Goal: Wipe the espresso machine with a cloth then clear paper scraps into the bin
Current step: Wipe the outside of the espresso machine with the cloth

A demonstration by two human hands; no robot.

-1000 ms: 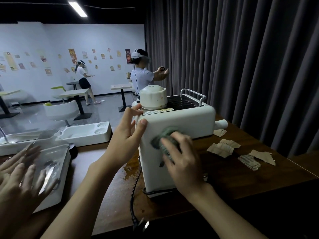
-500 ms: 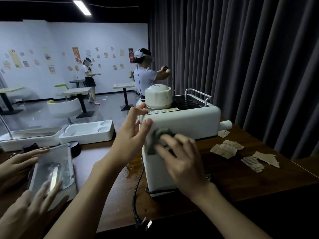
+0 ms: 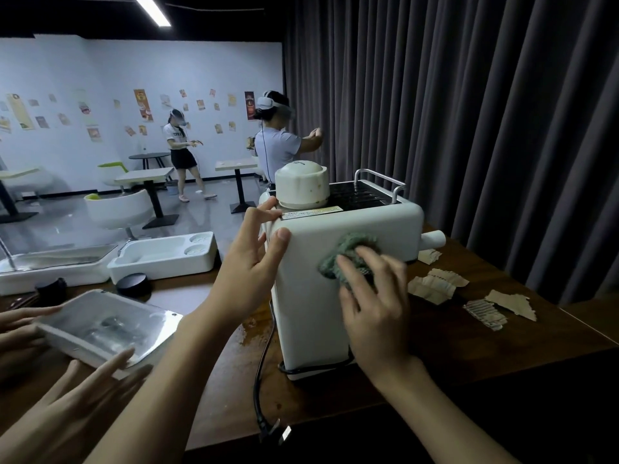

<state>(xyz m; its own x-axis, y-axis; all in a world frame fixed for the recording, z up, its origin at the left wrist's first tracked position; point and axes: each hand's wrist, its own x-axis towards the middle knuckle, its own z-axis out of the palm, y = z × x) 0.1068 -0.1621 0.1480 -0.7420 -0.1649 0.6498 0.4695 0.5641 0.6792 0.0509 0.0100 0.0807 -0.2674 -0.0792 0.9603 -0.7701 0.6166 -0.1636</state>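
Four spread fingers (image 3: 348, 279) of the right hand (image 3: 371, 306) lie nearly flat on a bunched green cloth (image 3: 345, 254). They press it high against the near white panel of the espresso machine (image 3: 308, 316), so the wipe carries some weight. The left hand (image 3: 249, 262) clamps the machine's upper left corner, thumb on the near face and fingers round the side, likely to stop it sliding. Torn paper scraps (image 3: 432, 286) lie untouched on the wooden table (image 3: 469, 346), right of the machine. No bin is in view.
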